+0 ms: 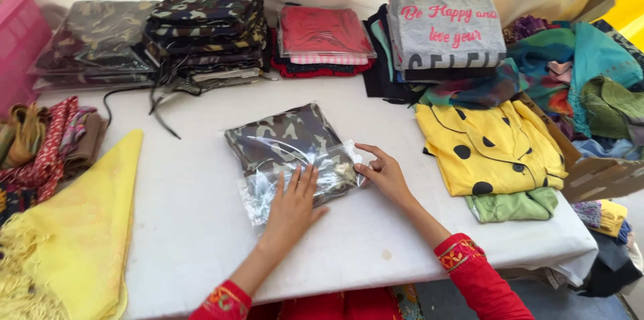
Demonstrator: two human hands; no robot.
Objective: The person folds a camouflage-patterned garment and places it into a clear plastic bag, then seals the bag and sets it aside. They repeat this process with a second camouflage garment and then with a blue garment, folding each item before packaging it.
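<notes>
White table [188, 226] | bagged camouflage garment [292, 149] under flat left hand [292, 206] | right hand [382, 172] pinches bag edge

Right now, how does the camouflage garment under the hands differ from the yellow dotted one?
The camouflage garment is sealed in a clear bag; the yellow garment lies unbagged. The left hand presses the bagged one and the right hand pinches its edge; nothing touches the yellow. Both lie folded.
</notes>
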